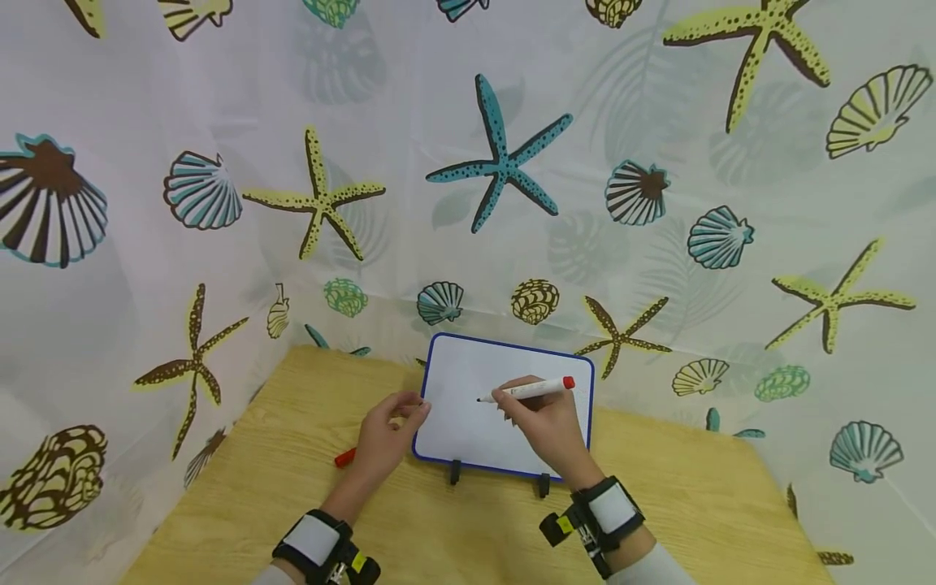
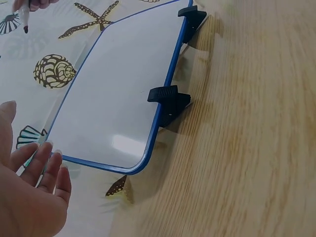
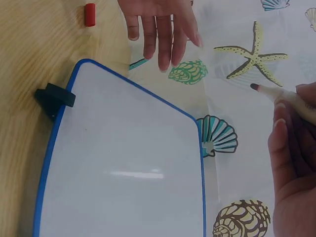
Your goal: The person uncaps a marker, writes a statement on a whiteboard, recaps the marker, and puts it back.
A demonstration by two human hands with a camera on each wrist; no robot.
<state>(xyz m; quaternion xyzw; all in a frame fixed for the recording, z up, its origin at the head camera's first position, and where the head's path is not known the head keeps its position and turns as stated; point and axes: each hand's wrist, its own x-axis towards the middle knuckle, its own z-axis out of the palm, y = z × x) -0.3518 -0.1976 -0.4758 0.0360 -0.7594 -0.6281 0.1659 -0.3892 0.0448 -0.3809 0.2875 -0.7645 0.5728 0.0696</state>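
A small whiteboard [image 1: 468,414] with a blue rim stands propped on the table, its lower edge held in two black feet [image 2: 168,103]. My right hand [image 1: 544,418] pinches a white marker [image 1: 534,389] with a red end, its dark tip bare and pointing left in front of the board. In the right wrist view the marker [image 3: 289,98] is clear of the board's outline. My left hand [image 1: 387,431] is beside the board's left edge, holding nothing; its fingers [image 2: 42,168] are loosely bent near a corner. The board's face carries no writing that shows.
A red marker cap [image 1: 344,457] lies on the wooden table [image 1: 292,431], left of the left hand. Behind the board hangs a white cloth [image 1: 409,244] printed with shells and starfish; it closes off the back and both sides.
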